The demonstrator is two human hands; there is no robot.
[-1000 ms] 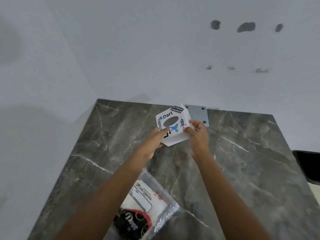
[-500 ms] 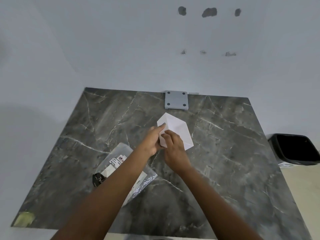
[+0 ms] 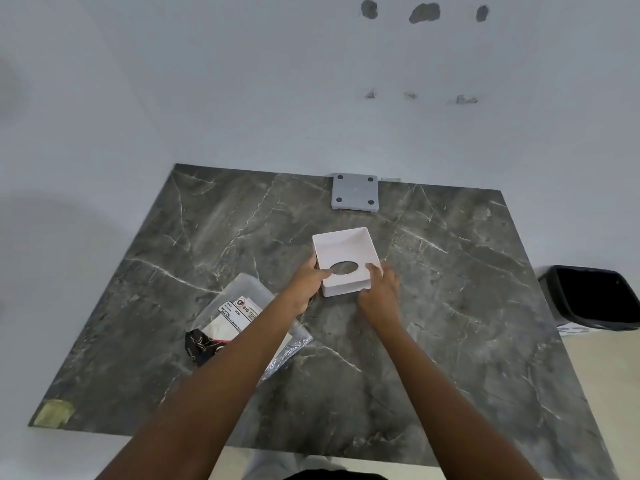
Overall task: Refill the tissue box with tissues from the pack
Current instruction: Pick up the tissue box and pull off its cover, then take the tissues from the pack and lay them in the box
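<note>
- White tissue box [image 3: 346, 261] lay open-side up on your worktop [image 3: 450, 306].
- Your left hand [image 3: 306, 284] and right hand [image 3: 379, 292] each gripped a near corner.

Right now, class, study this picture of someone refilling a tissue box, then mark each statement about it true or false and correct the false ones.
1. Both hands hold the white tissue box. True: the left hand and right hand grip its near corners.
2. The box's open side faces up. True; it looks empty, its oval hole at the bottom.
3. The tissue pack lies right of the box. False: it lies to the left, under the left forearm.
4. A grey square plate sits at the table's far edge. True.
5. Tissues fill the box. False: none show inside.
</note>
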